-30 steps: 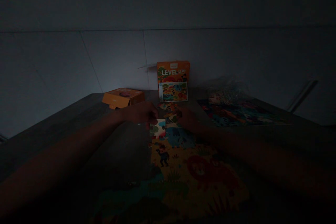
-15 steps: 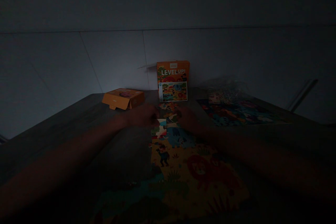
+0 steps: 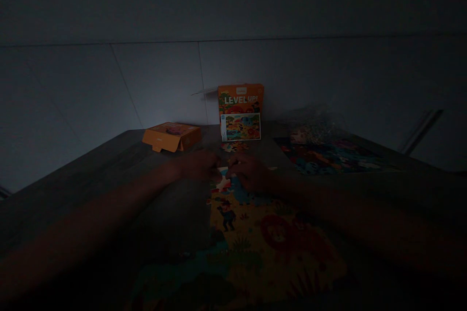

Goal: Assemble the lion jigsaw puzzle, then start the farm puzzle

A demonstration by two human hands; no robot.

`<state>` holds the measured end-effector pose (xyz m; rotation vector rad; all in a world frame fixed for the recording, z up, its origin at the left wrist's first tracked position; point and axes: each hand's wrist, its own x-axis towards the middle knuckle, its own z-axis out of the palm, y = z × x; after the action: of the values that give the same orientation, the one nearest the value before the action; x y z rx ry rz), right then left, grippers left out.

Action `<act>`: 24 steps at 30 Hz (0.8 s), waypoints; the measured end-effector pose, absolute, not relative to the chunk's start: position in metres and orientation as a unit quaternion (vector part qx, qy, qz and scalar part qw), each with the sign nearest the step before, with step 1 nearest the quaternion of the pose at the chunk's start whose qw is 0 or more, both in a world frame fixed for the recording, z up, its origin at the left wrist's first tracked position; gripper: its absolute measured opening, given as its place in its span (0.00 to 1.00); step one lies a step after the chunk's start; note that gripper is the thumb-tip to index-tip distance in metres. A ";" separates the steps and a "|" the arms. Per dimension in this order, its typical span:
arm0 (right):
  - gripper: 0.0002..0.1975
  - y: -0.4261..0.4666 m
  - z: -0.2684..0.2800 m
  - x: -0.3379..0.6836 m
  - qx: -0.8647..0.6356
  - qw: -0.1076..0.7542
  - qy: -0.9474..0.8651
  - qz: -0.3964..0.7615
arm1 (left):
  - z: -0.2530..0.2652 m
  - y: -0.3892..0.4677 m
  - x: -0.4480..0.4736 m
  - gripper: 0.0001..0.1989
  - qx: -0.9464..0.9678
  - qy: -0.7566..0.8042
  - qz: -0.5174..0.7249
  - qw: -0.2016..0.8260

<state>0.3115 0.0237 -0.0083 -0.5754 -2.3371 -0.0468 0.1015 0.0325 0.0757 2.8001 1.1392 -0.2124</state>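
A partly joined jigsaw puzzle [image 3: 241, 238] with animals lies on the table in dim light. At its far left corner my left hand [image 3: 200, 163] hovers with curled fingers; what they hold, if anything, is hidden. My right hand [image 3: 251, 171] reaches over the puzzle's far edge, thumb and fingers pinched together around what looks like a puzzle piece, just above the pale corner pieces [image 3: 222, 182]. Part of the blue elephant is covered by this hand. Loose puzzle pieces [image 3: 235, 146] lie beyond both hands.
An orange "LEVEL UP!" box [image 3: 241, 99] stands against the wall, a picture card [image 3: 241, 127] leaning on it. Left of it is an orange box [image 3: 171, 136] with its flap out. At right, a clear plastic bag [image 3: 314, 126] sits on another colourful puzzle sheet [image 3: 335, 155].
My right hand has moved left and nearer, from beyond the elephant to the puzzle's far left corner. The left hand has shifted only slightly.
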 end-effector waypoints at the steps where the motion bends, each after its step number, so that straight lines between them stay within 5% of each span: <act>1: 0.17 0.025 -0.010 0.312 -0.202 0.352 -0.914 -0.011 | 0.074 0.033 0.101 0.09 0.923 0.374 -0.072 0.056; 24: 0.18 0.022 -0.009 0.314 -0.151 0.365 -0.918 0.014 | 0.083 0.051 0.090 0.08 0.909 0.383 -0.052 0.158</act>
<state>0.3144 0.0216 -0.0088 -0.3894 -2.3618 0.0365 0.0903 0.0509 0.0827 2.5991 1.0941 -0.1491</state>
